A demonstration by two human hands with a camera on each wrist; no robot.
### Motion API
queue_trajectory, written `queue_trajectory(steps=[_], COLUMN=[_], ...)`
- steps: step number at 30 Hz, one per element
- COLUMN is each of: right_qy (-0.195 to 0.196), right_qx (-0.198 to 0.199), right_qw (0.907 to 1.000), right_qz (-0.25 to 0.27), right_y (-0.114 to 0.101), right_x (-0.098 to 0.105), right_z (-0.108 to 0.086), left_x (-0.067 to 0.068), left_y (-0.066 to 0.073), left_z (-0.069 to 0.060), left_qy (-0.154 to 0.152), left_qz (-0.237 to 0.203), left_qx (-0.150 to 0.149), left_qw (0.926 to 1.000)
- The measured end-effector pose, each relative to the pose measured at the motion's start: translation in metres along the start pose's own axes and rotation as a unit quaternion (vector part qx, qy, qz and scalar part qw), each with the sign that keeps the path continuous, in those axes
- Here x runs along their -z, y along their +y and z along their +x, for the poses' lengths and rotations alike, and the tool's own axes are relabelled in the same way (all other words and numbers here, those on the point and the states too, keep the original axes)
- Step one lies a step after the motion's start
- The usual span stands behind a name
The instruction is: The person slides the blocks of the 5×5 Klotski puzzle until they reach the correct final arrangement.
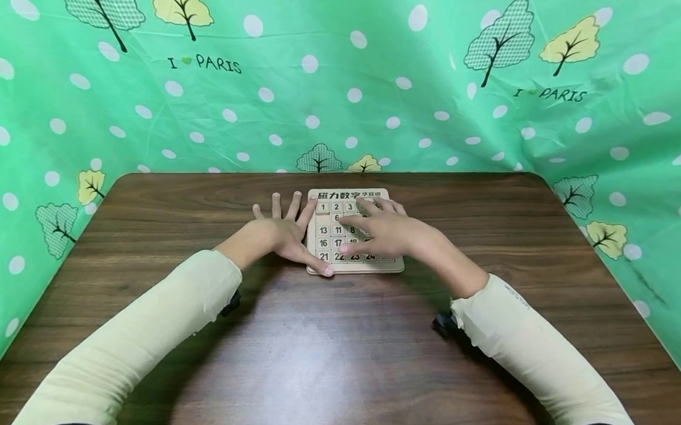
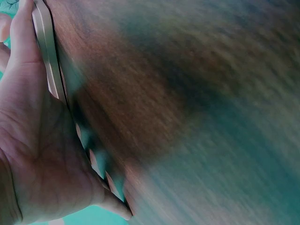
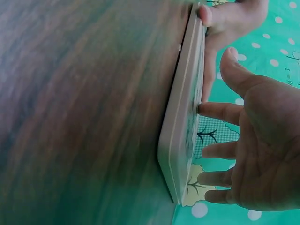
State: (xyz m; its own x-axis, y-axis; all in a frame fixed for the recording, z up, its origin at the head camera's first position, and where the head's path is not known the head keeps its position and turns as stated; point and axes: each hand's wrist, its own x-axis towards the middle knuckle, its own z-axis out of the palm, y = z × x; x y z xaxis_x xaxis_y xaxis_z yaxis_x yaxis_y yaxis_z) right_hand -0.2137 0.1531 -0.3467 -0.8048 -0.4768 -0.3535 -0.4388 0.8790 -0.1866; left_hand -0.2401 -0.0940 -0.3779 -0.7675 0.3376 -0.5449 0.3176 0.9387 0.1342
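A light wooden number board point(image 1: 355, 268) lies flat near the table's far edge, with rows of numbered tiles and a gap left of tile 6 point(image 1: 337, 218). The left hand point(image 1: 284, 236) is spread at the board's left side, its thumb at the lower left corner and its index finger along the left edge. Over the board's right part is the right hand point(image 1: 396, 230), fingers extended; in the right wrist view the index fingertip of this hand point(image 3: 267, 140) meets the board's face point(image 3: 180, 126), while the other fingers stand off. Some tiles are hidden under it.
The brown wooden table point(image 1: 302, 356) extends toward the front. Behind it hangs a green dotted cloth point(image 1: 333, 65) with printed trees. Both forearms wear cream sleeves point(image 1: 150, 325), with a dark wrist device point(image 1: 446, 324) under the right one.
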Motion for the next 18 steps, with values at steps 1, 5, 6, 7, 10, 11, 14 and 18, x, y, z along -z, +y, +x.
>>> queue_trajectory(steps=[1, 5, 6, 7, 10, 11, 14, 18], right_qy=[-0.002, -0.007, -0.007, -0.009, -0.012, -0.012, -0.008, 0.009], right_qx=[0.001, 0.007, 0.008, 0.008, 0.011, 0.011, 0.018, 0.010], right_qw=[1.0000, 0.9999, 0.9999, 0.9999, 0.9998, 0.9998, 0.9996, 0.9997], right_qz=[0.000, 0.006, 0.004, 0.004, 0.009, 0.010, 0.020, 0.020], right_y=[-0.001, -0.007, -0.008, -0.010, -0.013, -0.013, -0.009, 0.005], right_x=[0.000, 0.000, -0.001, -0.001, -0.001, -0.001, -0.001, -0.001], right_z=[0.001, 0.007, 0.009, 0.011, 0.014, 0.014, 0.011, 0.002], left_x=[0.000, 0.000, 0.000, -0.001, 0.000, 0.000, 0.000, 0.001], left_y=[0.000, -0.001, -0.001, -0.002, -0.002, -0.002, -0.001, 0.000], left_z=[0.000, 0.002, 0.002, 0.002, 0.001, 0.001, 0.000, 0.001], left_qy=[0.000, 0.000, 0.000, -0.001, -0.003, -0.003, -0.004, -0.006], left_qz=[0.001, 0.002, 0.003, 0.003, 0.007, 0.007, 0.006, 0.004], left_qx=[0.000, -0.001, -0.001, -0.001, 0.001, 0.002, 0.003, 0.002], left_qw=[1.0000, 1.0000, 1.0000, 1.0000, 1.0000, 1.0000, 1.0000, 1.0000])
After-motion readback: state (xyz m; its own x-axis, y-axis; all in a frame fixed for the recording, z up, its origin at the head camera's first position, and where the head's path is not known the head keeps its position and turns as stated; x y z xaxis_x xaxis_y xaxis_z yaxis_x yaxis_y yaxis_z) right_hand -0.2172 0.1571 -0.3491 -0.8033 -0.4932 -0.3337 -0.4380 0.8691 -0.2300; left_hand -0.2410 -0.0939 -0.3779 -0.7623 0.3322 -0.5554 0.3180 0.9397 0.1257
